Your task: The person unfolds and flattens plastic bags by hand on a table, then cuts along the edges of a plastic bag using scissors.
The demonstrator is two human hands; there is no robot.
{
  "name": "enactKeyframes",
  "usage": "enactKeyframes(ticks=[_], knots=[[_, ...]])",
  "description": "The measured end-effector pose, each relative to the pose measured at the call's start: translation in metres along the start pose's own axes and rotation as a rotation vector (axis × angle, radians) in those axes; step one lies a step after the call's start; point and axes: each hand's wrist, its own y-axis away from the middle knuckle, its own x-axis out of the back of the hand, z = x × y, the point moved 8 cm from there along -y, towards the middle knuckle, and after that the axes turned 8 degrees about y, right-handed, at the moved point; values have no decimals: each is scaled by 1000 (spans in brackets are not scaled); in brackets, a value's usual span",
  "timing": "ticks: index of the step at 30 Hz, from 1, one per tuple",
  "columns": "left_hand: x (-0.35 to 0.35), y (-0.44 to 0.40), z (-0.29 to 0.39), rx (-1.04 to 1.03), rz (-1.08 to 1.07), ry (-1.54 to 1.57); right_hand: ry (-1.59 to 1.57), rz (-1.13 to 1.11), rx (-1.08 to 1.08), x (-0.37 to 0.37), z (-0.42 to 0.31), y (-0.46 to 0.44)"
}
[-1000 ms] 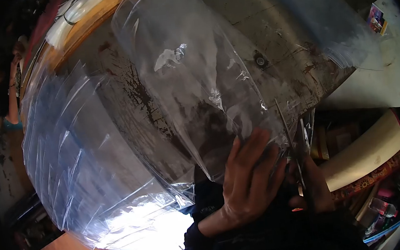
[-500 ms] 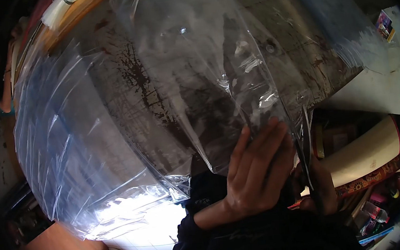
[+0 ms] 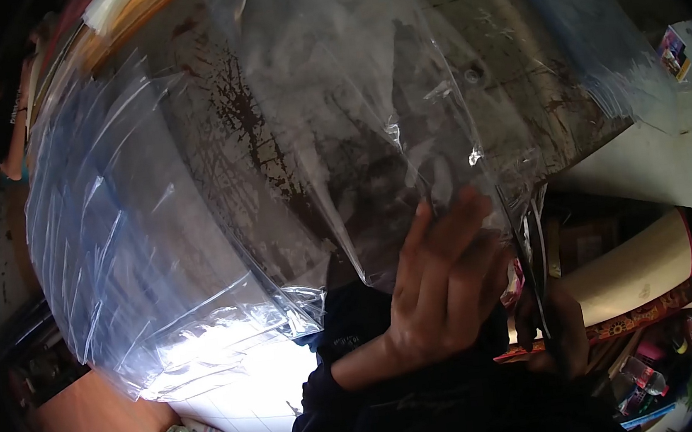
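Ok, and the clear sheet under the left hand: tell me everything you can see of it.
The clear sheet looks like thin, glossy plastic, see-through enough to show the stained table beneath. It runs past the picture's top edge, with creases, bright glints and a pointed fold or corner low down. The left hand rests on its lower end. A narrow dark blade in the right hand is by its right edge; contact is unclear.

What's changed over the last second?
Clear sheet spread rightward, now veiling the round mark that lay bare. The whole view shifted a little. Nothing visibly grabbed or released.

Same: left hand on the sheet, right hand gripping the blade, stacked sheets at left.
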Motion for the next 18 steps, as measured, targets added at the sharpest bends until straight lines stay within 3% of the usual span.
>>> enactKeyframes(ticks=[6, 9, 11, 18], knots=[[0, -1, -2, -6, -2, 31, 52, -59, 38, -3, 5, 3], [-3, 0, -3, -8, -20, 5, 84, -27, 28, -8, 2, 1], [-2, 0, -3, -18, -1, 7, -1, 140, -16, -4, -3, -4], [0, 0, -3, -35, 2, 26, 163, 86, 24, -2, -16, -12]])
